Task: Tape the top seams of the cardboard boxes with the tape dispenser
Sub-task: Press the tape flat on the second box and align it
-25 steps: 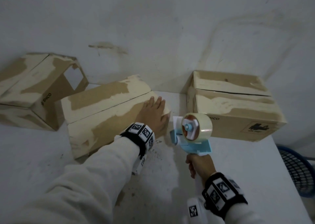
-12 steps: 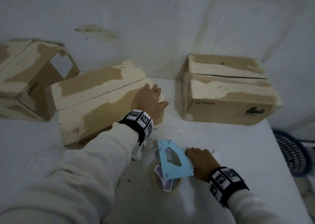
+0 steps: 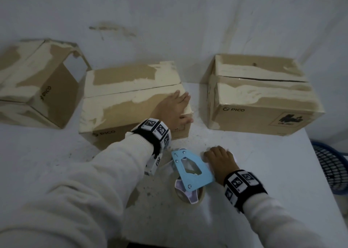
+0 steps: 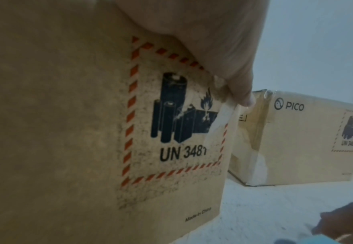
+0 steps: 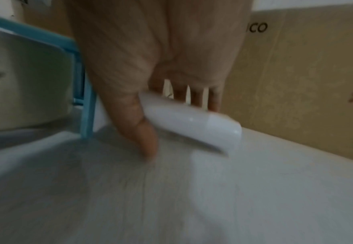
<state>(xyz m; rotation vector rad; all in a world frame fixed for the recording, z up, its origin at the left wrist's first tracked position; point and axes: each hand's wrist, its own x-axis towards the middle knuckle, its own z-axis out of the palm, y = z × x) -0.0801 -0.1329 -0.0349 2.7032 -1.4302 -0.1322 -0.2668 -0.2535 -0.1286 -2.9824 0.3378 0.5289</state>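
- The tape dispenser [image 3: 192,174] now lies on its side on the tabletop [image 3: 263,172] at about 6 o'clock, blue frame up and tape roll underneath. A second ago it stood upright in the air by the right end of the middle box; half a second ago it was already down.
- The right hand [image 3: 220,163] rests on the dispenser's white handle [image 5: 190,125], at about 5 o'clock. The wrist view shows the fingers curled loosely over the handle and the thumb tip on the tabletop, so it holds the handle only lightly.
- Judging by this, the dispenser is being parked, not applied, and no tape is being laid.
- The left hand [image 3: 175,110] lies flat and wide on the near right corner of the middle box [image 3: 131,98], at about 12 o'clock, thumb down over the front face. It has stayed there throughout, steadying the box.
- The middle box's top seam shows as a dark line between closed flaps; whether clear tape covers it I cannot tell.
- At 2 o'clock the right box [image 3: 263,104] sits with flaps closed, its seam showing as a dark line too.
- At 10 o'clock the left box [image 3: 35,83] lies tipped, one end open.
- A blue basket [image 3: 333,168] stands off the tabletop's right edge at 3 o'clock.
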